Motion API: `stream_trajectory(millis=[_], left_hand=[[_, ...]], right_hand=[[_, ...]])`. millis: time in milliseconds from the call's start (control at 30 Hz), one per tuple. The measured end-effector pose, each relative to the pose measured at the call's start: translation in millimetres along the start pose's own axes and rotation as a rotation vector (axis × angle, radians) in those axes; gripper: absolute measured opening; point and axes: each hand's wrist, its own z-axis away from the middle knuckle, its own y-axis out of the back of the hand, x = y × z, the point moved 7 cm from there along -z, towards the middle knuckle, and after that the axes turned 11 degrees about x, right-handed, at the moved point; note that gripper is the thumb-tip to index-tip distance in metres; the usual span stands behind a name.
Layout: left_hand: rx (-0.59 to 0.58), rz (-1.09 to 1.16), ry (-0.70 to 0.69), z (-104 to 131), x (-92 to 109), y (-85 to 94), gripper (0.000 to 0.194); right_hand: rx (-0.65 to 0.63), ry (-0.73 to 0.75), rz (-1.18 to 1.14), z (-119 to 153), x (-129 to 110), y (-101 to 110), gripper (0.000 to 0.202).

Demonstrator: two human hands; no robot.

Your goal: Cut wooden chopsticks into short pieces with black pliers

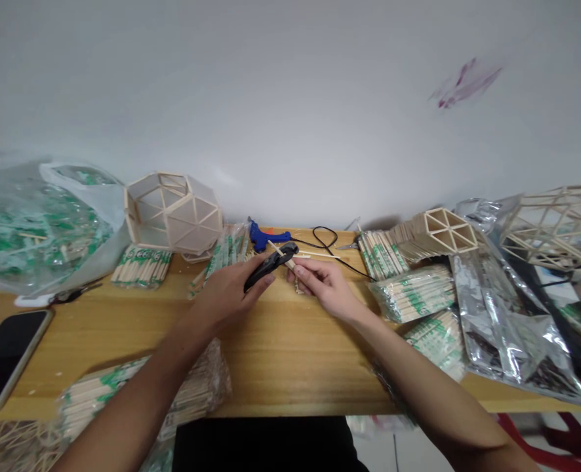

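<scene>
My left hand (227, 290) is closed round the black handles of a plier-like cutting tool (267, 266). Its head points right, toward my other hand. Between the fingertips of my right hand (324, 283) a thin wooden stick (275, 248) is pinched, running up and left past the tool's jaws. Whether the jaws touch the stick I cannot tell. Just behind the hands lies a blue glue gun (261, 236) with a black cord. Some loose sticks (315, 255) rest on the wooden table (290, 360) beyond my right hand.
Wooden lattice forms (172, 213) stand left and right along the wall. Wrapped stick bundles (416, 293) lie on both sides. A large plastic bag (44, 223) fills the far left, above a phone (10, 360). Silver packaging (507, 321) covers the right side.
</scene>
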Motion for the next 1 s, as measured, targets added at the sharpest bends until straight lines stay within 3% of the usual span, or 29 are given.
stream_trajectory(millis=[133, 233, 333, 433, 533, 667, 833, 1000], left_hand=[[0.060, -0.021, 0.087, -3, -15, 6.2, 0.052], [0.190, -0.021, 0.152, -5, -29, 22.1, 0.045], [0.308, -0.046, 0.124, -6, -32, 37.9, 0.040], [0.257, -0.029, 0.091, -6, -26, 36.8, 0.041], [0.172, -0.012, 0.075, -5, -18, 28.6, 0.045], [0.101, -0.035, 0.082, -4, -13, 20.0, 0.048], [0.050, -0.092, 0.081, -4, -12, 14.8, 0.049], [-0.002, -0.136, 0.058, -3, -11, 11.7, 0.053]], right_hand=[[0.025, 0.024, 0.085, -1, -1, 5, 0.044], [0.044, 0.053, 0.181, -2, -4, 9, 0.038], [0.004, 0.159, 0.330, 1, -9, 0, 0.025], [-0.091, 0.296, 0.491, 9, -8, -22, 0.016], [-0.175, 0.325, 0.578, 16, 4, -40, 0.011], [-0.209, 0.337, 0.642, 17, 16, -49, 0.009], [-0.127, 0.271, 0.553, 11, 13, -37, 0.009], [0.075, -0.062, 0.147, -2, 15, -5, 0.022]])
